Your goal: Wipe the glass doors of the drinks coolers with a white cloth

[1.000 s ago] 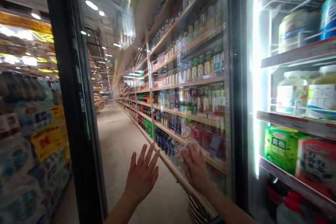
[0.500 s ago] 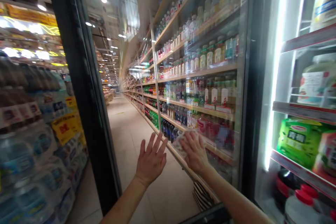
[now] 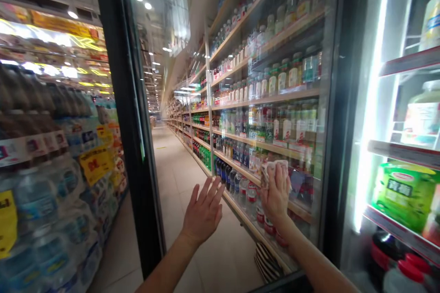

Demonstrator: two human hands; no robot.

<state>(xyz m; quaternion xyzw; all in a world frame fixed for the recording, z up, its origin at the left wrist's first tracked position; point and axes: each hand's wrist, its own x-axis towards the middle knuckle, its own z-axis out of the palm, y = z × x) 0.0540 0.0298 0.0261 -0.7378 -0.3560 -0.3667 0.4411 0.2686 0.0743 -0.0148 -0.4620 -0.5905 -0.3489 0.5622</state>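
A glass door (image 3: 182, 155) with a black frame stands before me, swung out from a lit refrigerated cabinet. Against the pane, right of its middle, my right hand (image 3: 277, 194) presses a crumpled pale cloth (image 3: 275, 165); its edges stick out around the fingertips. My left hand (image 3: 203, 210) is further left, fingers spread and palm toward the glass, with nothing in it. Whether its fingertips touch the pane I cannot tell.
Lit cabinet shelves (image 3: 405, 151) with bottles and a green package (image 3: 402, 194) stand on the right. Packs of bottled water (image 3: 37, 201) are stacked on the left. Through the glass show long drink shelves (image 3: 261, 100), the aisle floor (image 3: 175, 178) and a striped bag (image 3: 268, 263).
My right hand has moved right across the glass with the cloth. My left hand stays spread in nearly the same place. The view has shifted slightly left.
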